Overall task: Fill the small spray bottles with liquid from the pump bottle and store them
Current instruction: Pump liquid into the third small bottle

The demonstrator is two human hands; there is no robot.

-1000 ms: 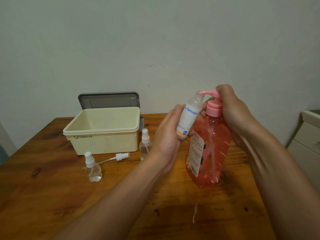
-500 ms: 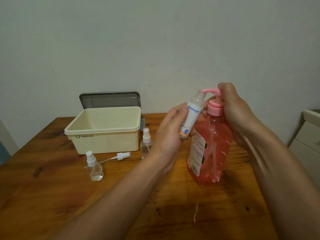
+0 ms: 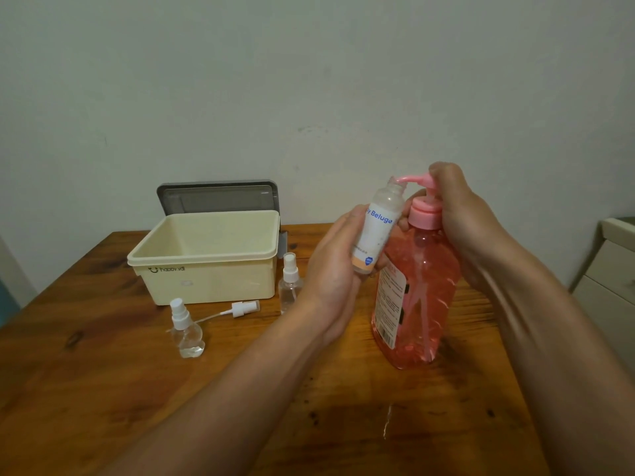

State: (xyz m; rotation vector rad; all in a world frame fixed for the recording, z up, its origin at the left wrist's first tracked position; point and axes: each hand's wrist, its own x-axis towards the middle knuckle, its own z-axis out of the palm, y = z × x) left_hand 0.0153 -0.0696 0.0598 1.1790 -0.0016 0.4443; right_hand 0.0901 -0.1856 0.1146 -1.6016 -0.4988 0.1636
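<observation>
A large pink pump bottle [image 3: 417, 304] stands on the wooden table [image 3: 103, 389]. My right hand [image 3: 457, 221] is wrapped round its pink pump head, fingers over the top. My left hand [image 3: 335, 266] grips a small white-labelled bottle [image 3: 376, 231], uncapped and tilted, with its open neck right under the pump spout. Its loose spray cap [image 3: 240, 309] with a thin tube lies on the table. Two small clear spray bottles stand capped: a round one [image 3: 187, 333] at the left and a slim one [image 3: 290, 283] beside the box.
An open cream storage box [image 3: 206, 259] stands at the back left with its grey lid [image 3: 220, 197] leaning on the wall behind it. A small wet streak [image 3: 387, 420] marks the table near me. White drawers [image 3: 611, 269] stand off the right edge.
The pump head has risen a little under my right hand, and the small bottle has stayed at the spout. The view has shifted slightly.
</observation>
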